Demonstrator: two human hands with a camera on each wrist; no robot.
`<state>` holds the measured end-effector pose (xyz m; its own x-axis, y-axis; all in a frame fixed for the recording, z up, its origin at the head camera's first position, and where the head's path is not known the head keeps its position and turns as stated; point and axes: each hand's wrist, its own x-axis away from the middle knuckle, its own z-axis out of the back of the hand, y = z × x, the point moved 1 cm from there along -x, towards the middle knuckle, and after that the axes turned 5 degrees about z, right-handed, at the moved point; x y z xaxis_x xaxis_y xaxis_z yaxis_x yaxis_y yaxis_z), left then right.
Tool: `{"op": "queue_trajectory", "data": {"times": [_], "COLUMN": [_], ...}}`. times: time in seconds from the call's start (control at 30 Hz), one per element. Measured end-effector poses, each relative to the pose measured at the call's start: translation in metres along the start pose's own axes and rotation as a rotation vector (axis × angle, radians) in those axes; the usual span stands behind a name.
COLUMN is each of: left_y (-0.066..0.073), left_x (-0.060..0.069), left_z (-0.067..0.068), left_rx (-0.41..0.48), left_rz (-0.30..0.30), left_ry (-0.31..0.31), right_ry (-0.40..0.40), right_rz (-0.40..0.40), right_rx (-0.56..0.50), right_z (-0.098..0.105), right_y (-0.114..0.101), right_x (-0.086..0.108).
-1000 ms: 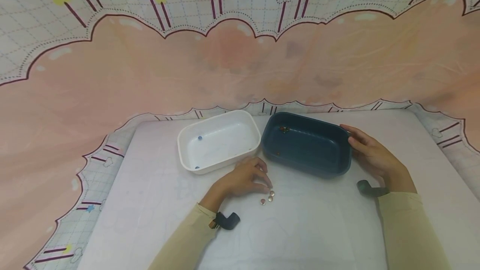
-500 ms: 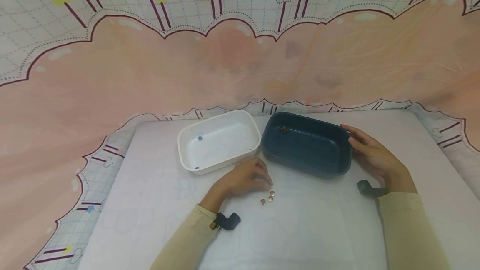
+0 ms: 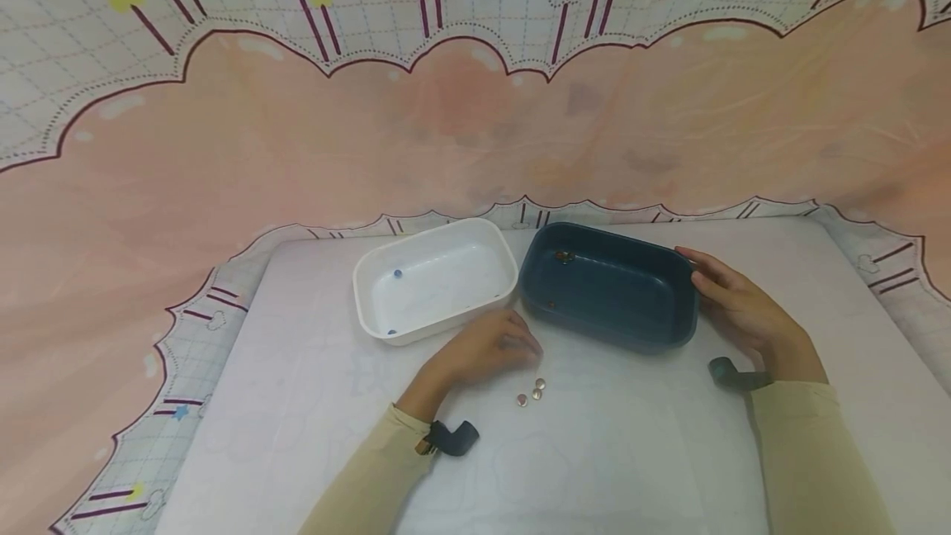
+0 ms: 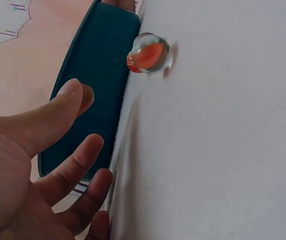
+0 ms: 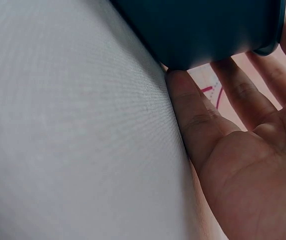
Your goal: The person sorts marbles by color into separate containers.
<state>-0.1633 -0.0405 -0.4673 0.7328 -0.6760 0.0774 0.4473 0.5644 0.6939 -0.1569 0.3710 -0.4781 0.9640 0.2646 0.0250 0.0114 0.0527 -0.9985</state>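
My left hand (image 3: 486,347) is just above the white tabletop, in front of the two trays. In the left wrist view its thumb (image 4: 58,112) presses towards a small rounded brownish thing (image 4: 87,99), seemingly a marble, mostly hidden behind the thumb; the other fingers are loosely bent. Below the hand lie three copper-looking marbles (image 3: 537,394); close up, a marble (image 4: 152,52) is clear glass with an orange swirl. My right hand (image 3: 746,312) touches the right end of the dark blue tray (image 3: 617,333), thumb and fingers spread against its side.
Left of the dark tray stands a white tray (image 3: 416,333) with a few small blue marbles (image 3: 397,273). Several orange-brown marbles (image 3: 565,256) lie inside the dark tray, mostly in its far left corner. A patterned cloth (image 3: 446,130) hangs behind the table.
The left thumb and index finger have come together, and the hand has risen slightly away from the three marbles. The right hand and both trays have stayed in place.
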Motion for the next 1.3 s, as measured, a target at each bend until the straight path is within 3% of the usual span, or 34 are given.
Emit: {"op": "queue_trajectory", "data": {"times": [0.37, 0.57, 0.87, 1.3], "left_y": [0.004, 0.005, 0.008, 0.021], "left_x": [0.001, 0.000, -0.001, -0.007], "left_z": [0.004, 0.006, 0.011, 0.017], "left_rx": [0.065, 0.050, 0.107, 0.128], "left_rz": [0.041, 0.024, 0.007, -0.016], "left_ry": [0.041, 0.056, 0.061, 0.135], "right_ry": [0.001, 0.003, -0.007, 0.020], "right_rz": [-0.011, -0.018, -0.013, -0.060], "right_rx": [-0.005, 0.000, -0.024, -0.005], "right_z": [0.000, -0.001, -0.001, -0.003], "right_y": [0.000, -0.001, -0.002, -0.003], "right_x": [0.000, 0.001, 0.001, 0.000]}}
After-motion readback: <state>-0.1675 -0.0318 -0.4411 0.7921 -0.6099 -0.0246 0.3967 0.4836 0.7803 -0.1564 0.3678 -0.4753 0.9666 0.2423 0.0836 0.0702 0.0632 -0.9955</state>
